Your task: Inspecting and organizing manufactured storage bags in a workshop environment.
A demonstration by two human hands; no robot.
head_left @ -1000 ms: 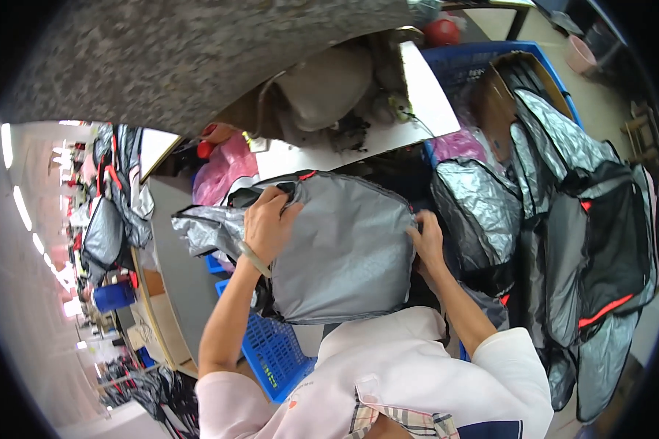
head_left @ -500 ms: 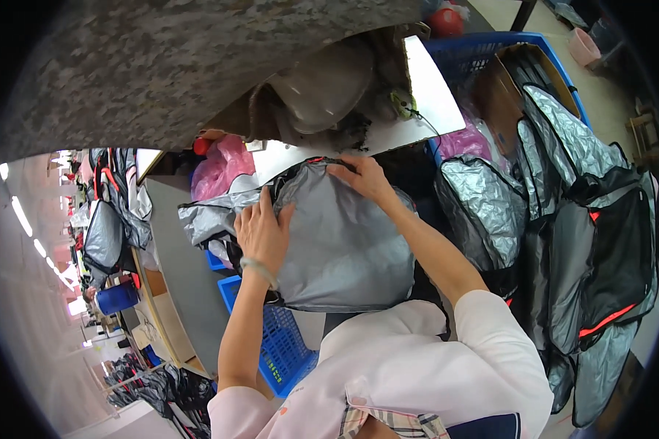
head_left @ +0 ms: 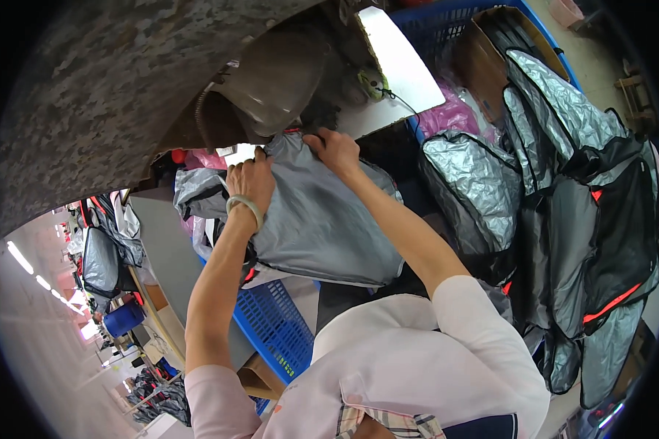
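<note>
**Hands shifted up the grey bag**

Right hand (head_left: 334, 150) moved from the right edge of the grey bag (head_left: 322, 219) to its top edge, beside the red trim. Left hand (head_left: 250, 179) slid from the bag's face to its upper-left corner, gripping there.

I read this as sewing workshop, bag-making floor. Sewing machine (head_left: 271, 80) sits on white table (head_left: 395, 66) straight ahead of me. Finished grey-and-silver bags with black and red trim hang stacked at right (head_left: 578, 190). Blue plastic crates (head_left: 274, 329) stand under and beside table; cardboard box (head_left: 483, 58) and pink plastic bags (head_left: 450, 117) sit behind. Far left I see long aisle of work tables (head_left: 161, 256), more bags piled (head_left: 99, 260), blue barrel (head_left: 123, 320), rows of ceiling strip lights (head_left: 33, 271).
</note>
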